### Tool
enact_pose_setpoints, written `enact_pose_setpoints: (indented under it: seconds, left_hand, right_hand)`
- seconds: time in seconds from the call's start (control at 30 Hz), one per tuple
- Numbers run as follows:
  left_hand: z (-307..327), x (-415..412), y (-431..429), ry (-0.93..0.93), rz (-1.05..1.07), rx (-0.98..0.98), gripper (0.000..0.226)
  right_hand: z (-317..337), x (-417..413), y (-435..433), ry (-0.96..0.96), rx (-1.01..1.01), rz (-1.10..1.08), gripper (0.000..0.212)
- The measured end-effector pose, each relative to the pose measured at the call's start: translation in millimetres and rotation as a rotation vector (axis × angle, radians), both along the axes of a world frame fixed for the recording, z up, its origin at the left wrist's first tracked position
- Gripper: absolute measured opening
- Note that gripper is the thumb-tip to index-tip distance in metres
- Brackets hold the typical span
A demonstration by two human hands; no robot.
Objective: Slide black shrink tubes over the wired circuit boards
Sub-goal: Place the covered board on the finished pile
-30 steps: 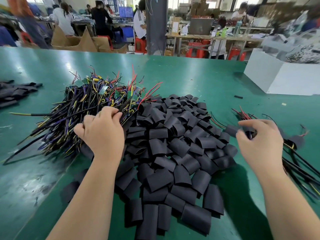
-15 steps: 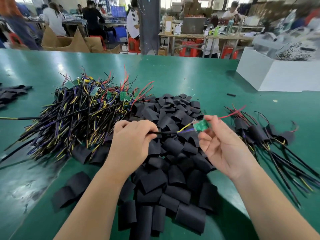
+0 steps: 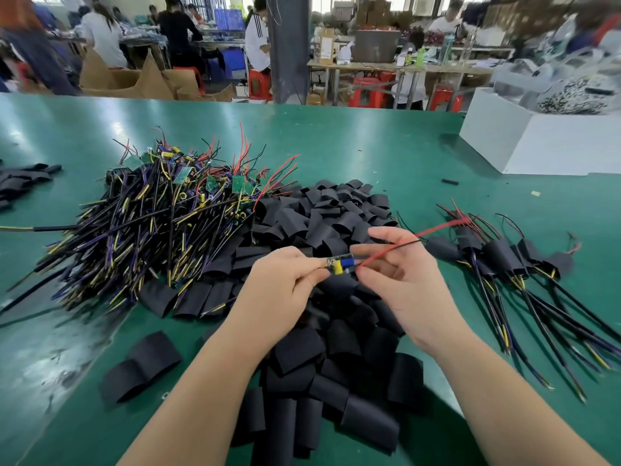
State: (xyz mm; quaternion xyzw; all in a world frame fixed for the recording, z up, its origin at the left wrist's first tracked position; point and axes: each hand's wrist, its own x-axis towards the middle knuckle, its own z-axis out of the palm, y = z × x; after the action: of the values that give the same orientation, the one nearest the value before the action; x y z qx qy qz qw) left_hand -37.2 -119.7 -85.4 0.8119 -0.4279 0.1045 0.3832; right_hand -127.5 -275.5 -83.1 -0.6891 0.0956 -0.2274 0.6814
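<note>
You are seated at a green table (image 3: 369,153) with both hands raised over a heap of black shrink tubes (image 3: 353,351), cut short and lying flattened, which fills the middle of your view. Your left hand (image 3: 282,284) pinches the left end of one small circuit board (image 3: 340,265) between thumb and forefinger, the other fingers curled under. Your right hand (image 3: 408,280) pinches the red wire (image 3: 396,248) that runs off the board's other end, up and to the right; its remaining fingers are loosely spread. The board hangs between the hands just above the heap, and it is bare, with a blue and a yellow part showing and no tube on it. To your left lies a large tangled pile of wired boards (image 3: 161,223) not yet sleeved, their black, purple and yellow cables fanned toward you. To your right lies a much smaller row of sleeved assemblies (image 3: 500,257), each with a black tube over its board (a dozen or so at most, though they overlap and cannot be counted). A white box (image 3: 537,146) stands at the far right. Judged from these piles, the work is at an early stage: most boards are left to do, and for the one in hand a tube has yet to be picked up and slid on.
</note>
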Motion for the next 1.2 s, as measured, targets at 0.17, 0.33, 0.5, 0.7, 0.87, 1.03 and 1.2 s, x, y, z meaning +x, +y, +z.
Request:
enact_pose_setpoints:
  seconds: [0.17, 0.33, 0.5, 0.7, 0.87, 1.03, 1.2]
  left_hand:
    - [-3.3, 3.9, 1.0, -0.003, 0.072, -0.046, 0.011]
    - [-0.3, 6.2, 4.9, -0.124, 0.102, 0.056, 0.023]
    - [2.1, 5.8, 7.7, -0.178, 0.147, 0.100, 0.023]
    - [5.3, 12.4, 17.6, -0.077, 0.202, -0.001, 0.031]
    - [4.9, 15.3, 20.0, -0.079, 0.266, -0.028, 0.024]
    - [4.2, 15.0, 20.4, -0.036, 0.297, -0.134, 0.025]
    - [3.2, 14.7, 18.9, -0.015, 0.251, -0.173, 0.025]
  right_hand:
    - [-12.6, 11.6, 5.0, 0.360, -0.976, -0.093, 0.033]
    - [-15.4, 23.8, 10.9, 0.382, -1.204, -0.067, 0.033]
    - [-18.9, 20.1, 7.2, 0.291, -1.162, -0.040, 0.026]
    - [-6.7, 11.1, -12.9, 0.034, -0.482, -0.183, 0.042]
    - [9.1, -1.6, -42.3, -0.194, 0.360, -0.150, 0.026]
    - [16.0, -12.6, -55.3, -0.290, 0.800, -0.094, 0.013]
    - [18.9, -9.5, -43.3, -0.291, 0.905, -0.074, 0.015]
